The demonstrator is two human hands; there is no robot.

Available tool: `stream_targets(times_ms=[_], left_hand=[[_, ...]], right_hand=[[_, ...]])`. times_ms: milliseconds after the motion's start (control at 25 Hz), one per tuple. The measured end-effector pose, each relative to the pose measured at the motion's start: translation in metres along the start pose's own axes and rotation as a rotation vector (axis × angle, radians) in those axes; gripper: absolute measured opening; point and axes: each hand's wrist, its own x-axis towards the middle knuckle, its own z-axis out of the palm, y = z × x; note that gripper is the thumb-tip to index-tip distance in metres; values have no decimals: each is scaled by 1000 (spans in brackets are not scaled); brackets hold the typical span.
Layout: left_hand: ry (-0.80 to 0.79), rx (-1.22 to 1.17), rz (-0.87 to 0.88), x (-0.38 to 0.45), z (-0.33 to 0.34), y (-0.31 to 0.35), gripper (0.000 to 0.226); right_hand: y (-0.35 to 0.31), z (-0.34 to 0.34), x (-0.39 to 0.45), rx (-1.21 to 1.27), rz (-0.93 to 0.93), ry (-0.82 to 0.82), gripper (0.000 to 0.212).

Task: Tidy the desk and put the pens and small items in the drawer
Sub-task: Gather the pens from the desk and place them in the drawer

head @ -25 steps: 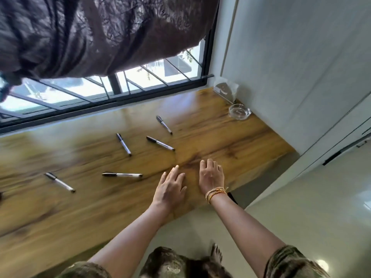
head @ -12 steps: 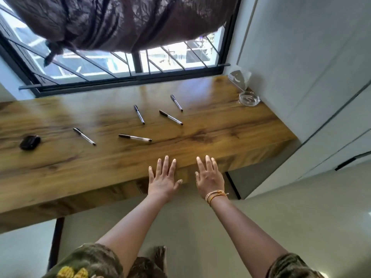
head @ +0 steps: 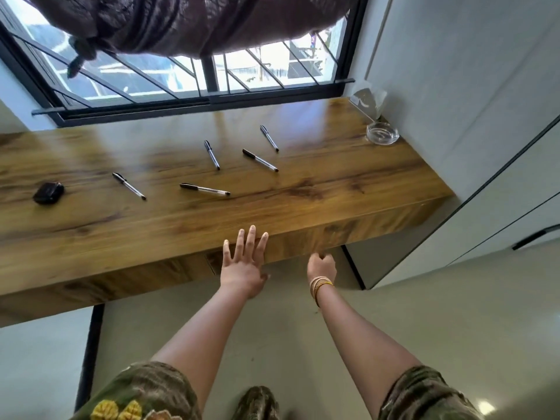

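On the surface (head: 348,183), at ten o'clock, lies a dark case (head: 48,193), then five pens (head: 205,189) scattered toward twelve. The left hand (head: 242,265) is spread flat against the drawer front (head: 303,247); the right hand (head: 321,265) curls under its lower edge. Best to pull evenly from beneath. A moment ago both hands were spread open.

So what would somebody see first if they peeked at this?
Probably the five pens scattered across the middle of the wooden desk, with a small black case lying far off to their left. Next, the two bare hands at the desk's front edge: the left hand spread flat, the right hand with curled fingers.
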Motion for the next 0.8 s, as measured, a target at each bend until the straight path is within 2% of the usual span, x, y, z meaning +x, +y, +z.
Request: stream_targets(times_ms=[80, 160, 200, 280, 360, 600, 800], left_hand=[[58, 30, 12, 2, 14, -5, 94], [117, 36, 38, 7, 25, -9, 96], [146, 34, 48, 9, 30, -11, 97], [226, 20, 70, 14, 41, -14, 99], [359, 24, 90, 16, 52, -15, 98], [571, 65, 128, 23, 70, -21, 85], [575, 44, 109, 20, 69, -19, 73]], right_hand=[[9, 21, 11, 494, 388, -152, 21], [10, 42, 23, 804, 576, -234, 33], [12, 53, 29, 882, 612, -234, 40], [16, 72, 40, 947, 637, -245, 67], [17, 86, 50, 1038, 676, -276, 82], [23, 91, 68, 1205, 652, -314, 87], [32, 83, 52, 1197, 611, -323, 89]])
